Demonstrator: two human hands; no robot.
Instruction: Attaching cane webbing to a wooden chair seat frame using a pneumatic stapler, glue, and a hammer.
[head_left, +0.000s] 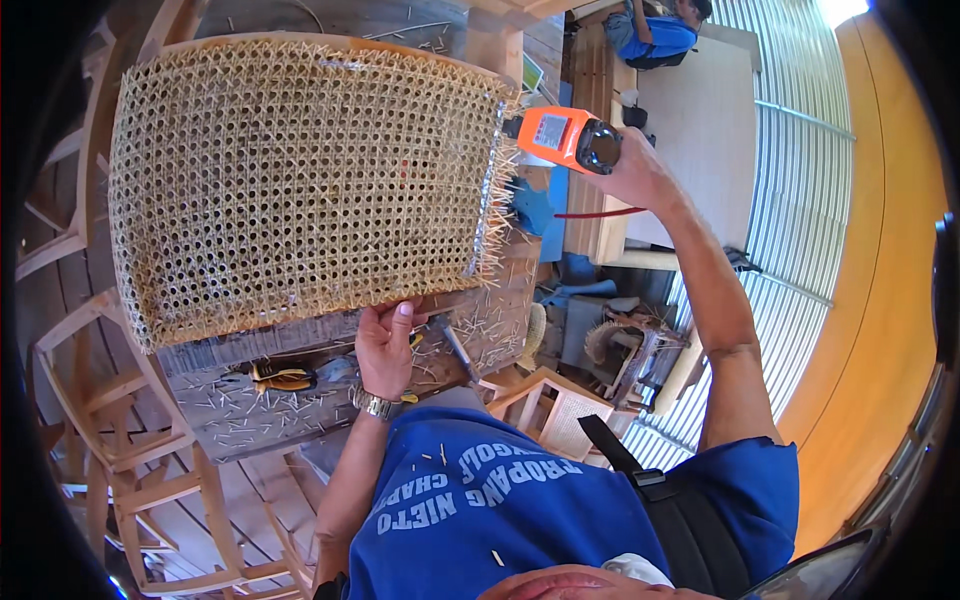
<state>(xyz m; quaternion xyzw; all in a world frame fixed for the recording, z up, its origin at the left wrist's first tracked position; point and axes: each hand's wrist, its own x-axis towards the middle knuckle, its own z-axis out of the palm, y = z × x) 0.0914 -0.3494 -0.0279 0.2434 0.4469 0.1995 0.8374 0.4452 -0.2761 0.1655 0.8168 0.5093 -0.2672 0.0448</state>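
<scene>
A wooden-framed panel of woven cane webbing (310,190) lies on the workbench, with trimmed cane ends bristling along its right edge. Staples or shiny bits run down that same edge. My right hand (640,178) is wrapped round an orange air stapler (565,137), whose dark nose meets the panel's upper right edge. A red hose (600,214) trails near my right wrist. At the panel's near edge, my left hand (388,350) grips the frame, thumb up, with its other fingers partly hidden.
Cut cane bits litter the wooden workbench (245,425), where pliers (283,377) with yellow and black handles and a hammer (455,345) lie. Wooden chair frames (165,490) stand to the left. Another person (655,38) sits at the far right, beside a pale board (700,130).
</scene>
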